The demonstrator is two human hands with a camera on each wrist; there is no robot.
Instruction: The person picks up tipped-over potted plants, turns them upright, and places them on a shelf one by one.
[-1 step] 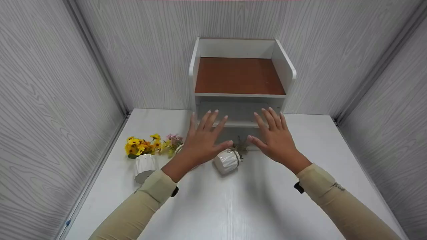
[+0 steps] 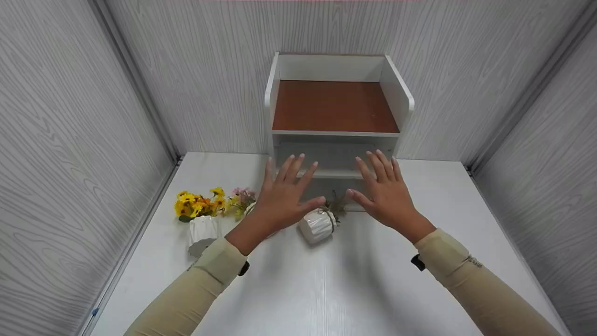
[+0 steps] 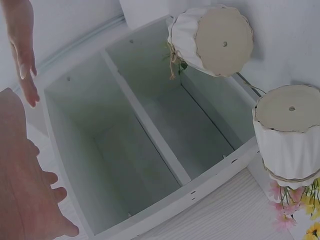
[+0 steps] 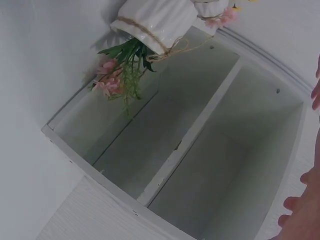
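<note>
My left hand [image 2: 282, 200] is held up with its fingers spread, over the table in front of the shelf. The right hand [image 2: 389, 198] mirrors it on the other side, fingers extended and nothing in it. Between them, nearer the left thumb in the head view, a white fluted flowerpot [image 2: 318, 226] tied with twine lies tipped over; the right wrist view shows its pink flowers [image 4: 110, 80]. Farther left lies a white pot [image 2: 204, 233] with yellow flowers [image 2: 198, 204]. Beside it, pink and yellow flowers [image 2: 242, 199] show, their pot mostly hidden by the left hand.
A white shelf unit [image 2: 402, 93] with a reddish-brown top board [image 2: 333, 107] stands against the back wall. Below the board are two open compartments split by a divider [image 3: 145, 117]. Grey wood-grain walls [image 2: 70, 140] enclose the white table [image 2: 317, 298].
</note>
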